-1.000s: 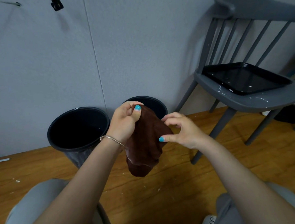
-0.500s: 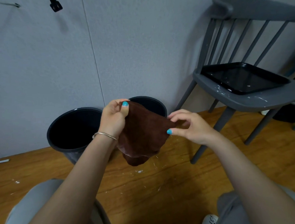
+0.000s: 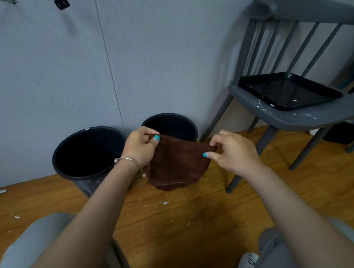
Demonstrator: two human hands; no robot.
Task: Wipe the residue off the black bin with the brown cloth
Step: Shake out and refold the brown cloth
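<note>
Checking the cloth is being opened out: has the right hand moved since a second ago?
Yes. The right hand has pulled rightward toward the chair leg.

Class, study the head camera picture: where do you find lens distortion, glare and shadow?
Head view: wide-angle bending curves the wall seam and the chair backrest; glare sheens the black tray; both black bins are dark inside; shadow falls on the floor below the brown cloth.
</note>
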